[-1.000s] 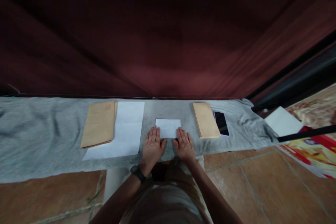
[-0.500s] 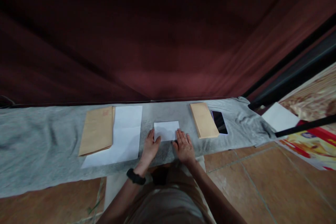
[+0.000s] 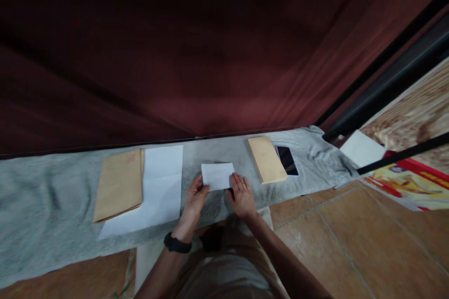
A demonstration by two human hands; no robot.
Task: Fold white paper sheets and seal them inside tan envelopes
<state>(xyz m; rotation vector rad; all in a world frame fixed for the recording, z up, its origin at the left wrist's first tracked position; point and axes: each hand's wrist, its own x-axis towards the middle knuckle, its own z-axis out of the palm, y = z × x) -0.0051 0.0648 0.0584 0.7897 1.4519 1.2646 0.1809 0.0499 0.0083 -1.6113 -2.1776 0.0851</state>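
Small paper [image 3: 218, 176] over the draped tabletop [image 3: 52, 210], between a big sheet [image 3: 164, 189] and a brown stack [image 3: 268, 160], left hand [image 3: 195, 200] pinching the paper's near left corner, right hand [image 3: 242, 200] flat, unclenched at its right edge, phone [image 3: 287, 160] beside the stack

- Dim overall.
- The curtain [image 3: 210, 60] fades to near black at twelve o'clock, dull red lower down.
- Soft shadow darkens the cloth [image 3: 218, 203] at the small paper's [image 3: 218, 176] six o'clock.
- A faint sheen lies on the floor [image 3: 294, 243] toward five o'clock.
- The printed packaging [image 3: 410, 187] past three o'clock looks soft.
- Edge distortion stretches the cloth toward eight o'clock.
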